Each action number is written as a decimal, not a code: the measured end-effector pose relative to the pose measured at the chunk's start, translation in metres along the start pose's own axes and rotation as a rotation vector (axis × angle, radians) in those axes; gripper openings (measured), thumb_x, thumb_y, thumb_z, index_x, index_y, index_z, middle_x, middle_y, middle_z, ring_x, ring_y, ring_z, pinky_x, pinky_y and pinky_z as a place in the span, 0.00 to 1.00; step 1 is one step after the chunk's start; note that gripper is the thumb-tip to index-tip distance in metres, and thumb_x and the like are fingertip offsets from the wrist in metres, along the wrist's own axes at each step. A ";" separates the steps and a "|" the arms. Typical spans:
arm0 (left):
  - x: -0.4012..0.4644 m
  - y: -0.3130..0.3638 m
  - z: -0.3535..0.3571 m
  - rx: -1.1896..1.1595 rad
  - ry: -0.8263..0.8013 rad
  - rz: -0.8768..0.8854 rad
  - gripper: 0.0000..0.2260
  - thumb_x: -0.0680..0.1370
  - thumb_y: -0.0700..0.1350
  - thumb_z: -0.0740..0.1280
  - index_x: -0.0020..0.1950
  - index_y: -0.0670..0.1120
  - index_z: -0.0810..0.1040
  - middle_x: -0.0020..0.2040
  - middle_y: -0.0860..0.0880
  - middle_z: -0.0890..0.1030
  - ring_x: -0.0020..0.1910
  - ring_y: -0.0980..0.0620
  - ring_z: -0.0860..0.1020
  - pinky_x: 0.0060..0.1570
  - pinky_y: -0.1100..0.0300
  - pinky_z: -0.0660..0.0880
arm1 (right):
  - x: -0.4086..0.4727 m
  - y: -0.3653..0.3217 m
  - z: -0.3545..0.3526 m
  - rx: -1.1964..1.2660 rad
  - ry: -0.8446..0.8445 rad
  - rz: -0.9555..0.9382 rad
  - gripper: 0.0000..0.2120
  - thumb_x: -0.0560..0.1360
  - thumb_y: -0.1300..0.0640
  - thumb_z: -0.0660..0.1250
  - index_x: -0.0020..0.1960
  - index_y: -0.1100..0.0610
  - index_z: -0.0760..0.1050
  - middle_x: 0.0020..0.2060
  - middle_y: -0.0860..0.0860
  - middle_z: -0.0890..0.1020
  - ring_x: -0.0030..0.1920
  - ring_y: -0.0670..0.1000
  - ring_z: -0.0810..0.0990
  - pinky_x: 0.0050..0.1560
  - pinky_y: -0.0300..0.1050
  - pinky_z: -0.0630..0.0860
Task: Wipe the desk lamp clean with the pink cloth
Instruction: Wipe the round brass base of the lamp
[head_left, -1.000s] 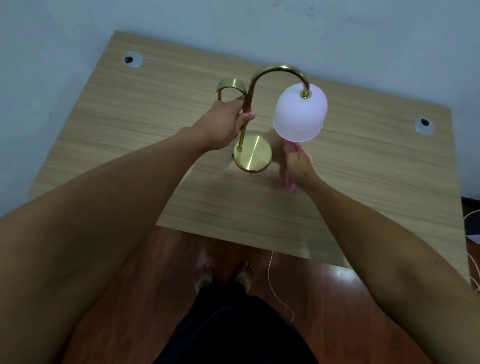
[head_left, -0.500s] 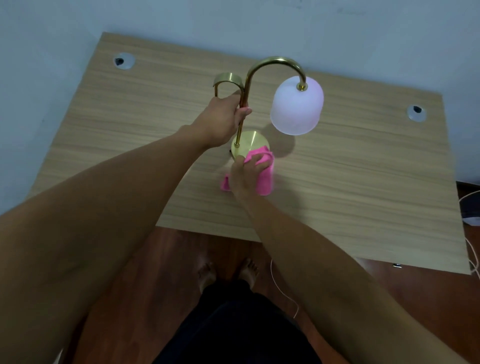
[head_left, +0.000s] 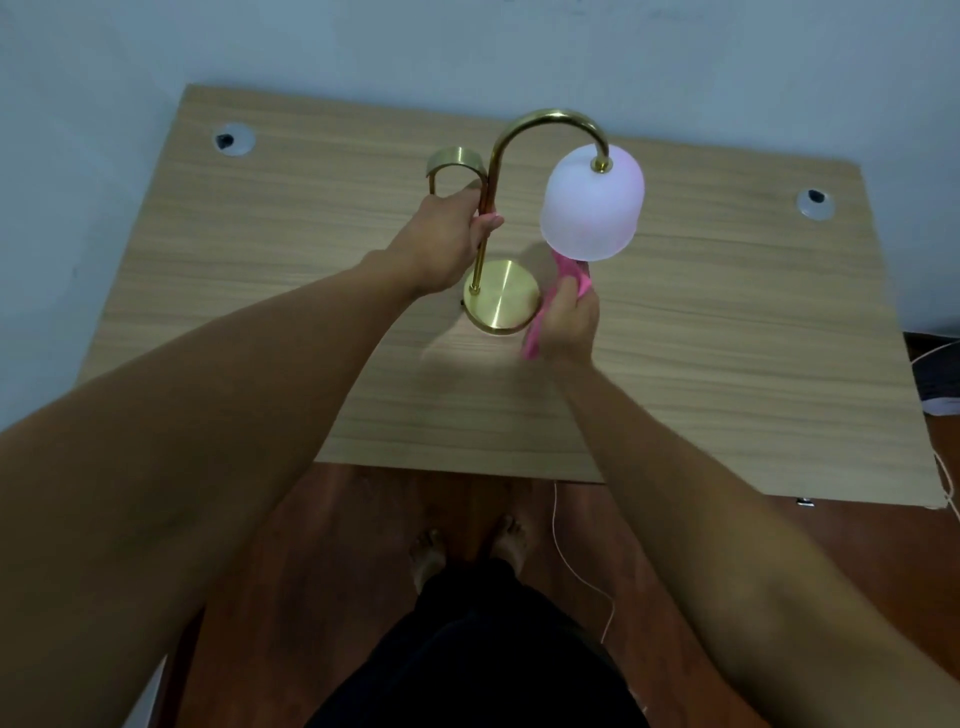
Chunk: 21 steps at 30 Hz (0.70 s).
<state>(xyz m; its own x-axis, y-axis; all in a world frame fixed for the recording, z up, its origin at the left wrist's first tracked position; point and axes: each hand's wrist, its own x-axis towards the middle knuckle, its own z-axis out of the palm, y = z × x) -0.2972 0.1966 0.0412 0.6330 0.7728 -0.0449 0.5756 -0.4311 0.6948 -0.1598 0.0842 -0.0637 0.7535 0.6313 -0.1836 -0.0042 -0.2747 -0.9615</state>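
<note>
A brass desk lamp stands on the wooden desk (head_left: 727, 364), with a round gold base (head_left: 506, 306), a thin curved stem and a frosted white shade (head_left: 592, 208) hanging at the right. My left hand (head_left: 447, 239) is wrapped around the stem, above the base. My right hand (head_left: 569, 322) grips the pink cloth (head_left: 540, 322) just right of the base. The cloth's upper end (head_left: 571, 270) reaches up under the shade's lower rim.
Two round cable grommets sit in the desk, one at the back left (head_left: 234, 140) and one at the back right (head_left: 815, 202). A blue wall rises right behind the desk. My bare feet (head_left: 467, 551) and a thin white cord (head_left: 576, 566) are on the red-brown floor.
My right hand has moved with the pink cloth from the front of the lamp base to the right, up under the shade. My left hand stays on the stem.
</note>
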 end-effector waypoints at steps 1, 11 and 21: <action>0.001 0.000 0.000 0.001 0.002 0.001 0.13 0.84 0.51 0.61 0.58 0.43 0.76 0.51 0.40 0.84 0.49 0.41 0.83 0.53 0.46 0.80 | 0.011 0.001 0.001 -0.030 -0.048 0.053 0.21 0.78 0.46 0.59 0.64 0.48 0.83 0.51 0.49 0.81 0.55 0.58 0.82 0.62 0.58 0.79; 0.001 0.000 0.005 -0.039 0.016 0.005 0.12 0.85 0.50 0.60 0.59 0.42 0.75 0.47 0.45 0.80 0.47 0.45 0.81 0.51 0.49 0.79 | -0.042 0.035 0.025 -0.390 -0.386 0.007 0.32 0.82 0.51 0.51 0.84 0.58 0.55 0.85 0.57 0.52 0.85 0.59 0.47 0.83 0.64 0.46; 0.001 -0.001 -0.002 -0.023 -0.028 0.034 0.11 0.85 0.50 0.60 0.58 0.43 0.75 0.49 0.41 0.82 0.49 0.41 0.83 0.54 0.43 0.80 | -0.056 0.067 0.026 -0.904 -0.616 -0.538 0.28 0.83 0.53 0.57 0.81 0.62 0.66 0.82 0.62 0.62 0.83 0.64 0.55 0.82 0.64 0.48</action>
<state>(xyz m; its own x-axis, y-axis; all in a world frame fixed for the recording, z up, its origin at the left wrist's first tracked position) -0.2982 0.1988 0.0417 0.6666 0.7443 -0.0404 0.5414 -0.4462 0.7126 -0.2194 0.0491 -0.1231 0.0794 0.9910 -0.1080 0.8568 -0.1232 -0.5008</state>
